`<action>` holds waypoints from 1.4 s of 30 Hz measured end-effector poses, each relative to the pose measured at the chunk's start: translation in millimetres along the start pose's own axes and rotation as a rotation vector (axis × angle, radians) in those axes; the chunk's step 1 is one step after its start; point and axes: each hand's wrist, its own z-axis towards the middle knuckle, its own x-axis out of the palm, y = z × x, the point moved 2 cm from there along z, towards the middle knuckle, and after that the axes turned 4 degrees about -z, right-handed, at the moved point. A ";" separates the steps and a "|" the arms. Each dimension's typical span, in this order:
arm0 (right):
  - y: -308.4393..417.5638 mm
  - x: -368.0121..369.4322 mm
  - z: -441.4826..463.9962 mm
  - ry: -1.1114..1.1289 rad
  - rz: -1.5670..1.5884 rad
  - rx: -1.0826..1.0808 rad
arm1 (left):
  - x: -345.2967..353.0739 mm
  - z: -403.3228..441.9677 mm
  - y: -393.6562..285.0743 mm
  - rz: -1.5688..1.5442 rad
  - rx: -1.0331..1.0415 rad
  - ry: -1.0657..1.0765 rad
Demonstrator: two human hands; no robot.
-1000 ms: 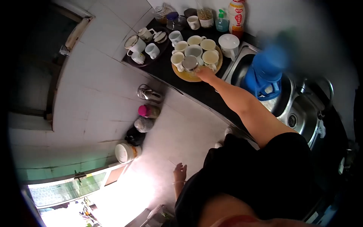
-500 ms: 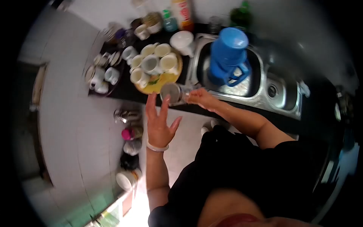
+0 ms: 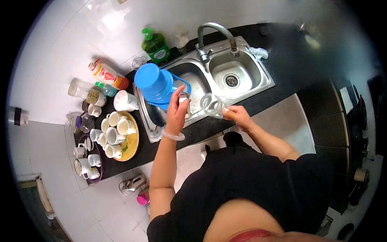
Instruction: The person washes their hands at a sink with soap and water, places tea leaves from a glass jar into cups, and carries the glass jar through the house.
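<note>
A person in black stands at a dark worktop [image 3: 282,78], a glass jar [image 3: 210,103] in the right hand [image 3: 240,117] and a silvery lid [image 3: 187,112] in the left hand [image 3: 175,119]. The right hand's grip is closed on the end of the jar nearest the body, and the jar's round, uncovered mouth tilts toward the sink [image 3: 266,82], by its front edge. The left hand's grip is partly spread, thumb and fingers on the lid, which is seen nearly edge-on; a pale bracelet [image 3: 173,135] circles that wrist. Jar and lid are apart, side by side.

Just beyond the left hand, a blue jug [image 3: 151,80] stands in the larger basin, while the smaller basin lies under a curved tap [image 3: 215,25]. A green soap bottle [image 3: 156,50] stands behind the sink. To the left, pale mugs [image 3: 115,135] crowd a yellow plate [image 3: 132,142], with a white lidded cup [image 3: 125,101] between plate and sink. A dark tray [image 3: 96,178] at the worktop's end carries more cups. Against the wall, a red-and-white bottle [image 3: 107,74] leans above a small pump bottle [image 3: 107,89]. A shiny metal pot [image 3: 131,186] sits on the floor below.
</note>
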 end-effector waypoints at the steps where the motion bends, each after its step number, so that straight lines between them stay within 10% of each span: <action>1: 1.6 -17.3 3.8 -0.080 0.081 0.053 | 7.5 13.3 8.6 0.079 -0.105 0.038; 12: 14.6 -177.1 101.7 -0.205 -0.220 0.039 | 103.2 215.2 115.3 0.346 -0.457 0.026; 21: 0.0 -191.0 135.2 -0.097 -0.094 0.119 | 108.2 176.1 156.2 0.561 -0.416 0.122; 25: -11.5 -191.9 140.9 -0.036 -0.150 0.205 | 124.6 149.5 162.0 0.328 -0.229 -0.188; 30: -13.7 -169.1 145.7 -0.052 -0.029 0.336 | 189.0 115.4 145.3 -0.970 -0.481 -0.355; 32: -7.1 -161.7 144.0 -0.037 0.016 0.357 | 208.4 111.8 146.1 -1.000 -0.454 -0.490; 42: -5.6 -166.3 141.7 0.044 0.188 0.231 | 219.1 121.3 164.3 0.104 0.035 -0.443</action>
